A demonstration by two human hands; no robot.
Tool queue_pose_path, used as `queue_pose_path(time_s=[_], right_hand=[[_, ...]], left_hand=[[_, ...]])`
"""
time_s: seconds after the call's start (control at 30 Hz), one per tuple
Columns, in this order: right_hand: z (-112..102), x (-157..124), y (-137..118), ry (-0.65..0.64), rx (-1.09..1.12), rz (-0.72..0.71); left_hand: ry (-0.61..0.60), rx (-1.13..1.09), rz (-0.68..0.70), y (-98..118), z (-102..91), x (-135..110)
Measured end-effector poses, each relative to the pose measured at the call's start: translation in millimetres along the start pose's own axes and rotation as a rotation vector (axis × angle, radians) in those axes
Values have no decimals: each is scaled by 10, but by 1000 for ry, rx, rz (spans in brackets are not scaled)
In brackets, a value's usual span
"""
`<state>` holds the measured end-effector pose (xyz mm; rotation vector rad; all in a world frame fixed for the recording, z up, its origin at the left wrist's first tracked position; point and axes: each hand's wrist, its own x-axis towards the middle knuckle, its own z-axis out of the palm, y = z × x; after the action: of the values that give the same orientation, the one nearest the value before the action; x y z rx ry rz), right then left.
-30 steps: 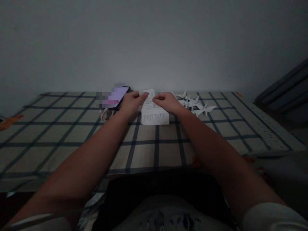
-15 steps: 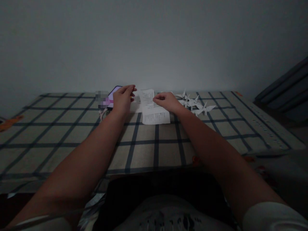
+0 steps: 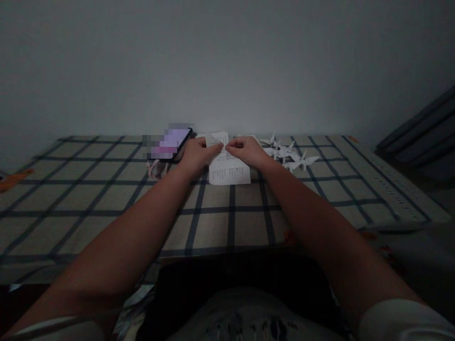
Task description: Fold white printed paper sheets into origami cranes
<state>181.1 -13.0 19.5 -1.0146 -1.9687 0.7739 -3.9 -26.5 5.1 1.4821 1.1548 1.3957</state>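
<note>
Close beside the left hand [image 3: 199, 152]: a phone [image 3: 176, 142], lit purple-pink, partly pixelated, with a pale pinkish bundle [image 3: 157, 169] at its lower edge. Just beyond the right hand [image 3: 245, 149]: folded paper cranes [image 3: 304, 161], crowded together and partly hidden by the hand. Directly behind, a plain grey wall [image 3: 227, 66]. Far left, an orange patch [image 3: 17, 180]; far right, a dark ridged form [image 3: 423, 123], too dim to identify.

Between both hands, on the tablecloth [image 3: 213, 229]: printed paper [image 3: 229, 174], middle part covered by fingers. Pinching it on the right with bunched fingertips. On the left, thumb laid across it toward the right fingertips; cannot tell whether gripped from beneath.

Materials: thin white sheet, rows of small print, slightly curved lower edge; cranes sharp-pointed, angular, white; cloth woven, beige with dark blue checks; phone flat, dark-rimmed, glossy.
</note>
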Motion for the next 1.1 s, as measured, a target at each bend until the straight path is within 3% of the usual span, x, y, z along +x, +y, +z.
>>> queue_pose_path(time_s=[0.27, 0.47, 0.8, 0.97, 1.03, 1.1], right_hand=[[-2, 15, 9, -13, -41, -13], [-4, 12, 12, -7, -29, -21], [-9, 8, 18, -23, 4, 14], [-16, 27, 66, -12, 5, 4], [-16, 34, 65, 17, 20, 22], [-15, 31, 49, 36, 37, 26]], left_hand=[[112, 419, 221, 78, -91, 13], [198, 595, 326, 16, -203, 127], [329, 400, 293, 109, -244, 144], [440, 146, 184, 36, -292, 265], [413, 64, 122, 16, -280, 276], [297, 37, 64, 3, -233, 242]])
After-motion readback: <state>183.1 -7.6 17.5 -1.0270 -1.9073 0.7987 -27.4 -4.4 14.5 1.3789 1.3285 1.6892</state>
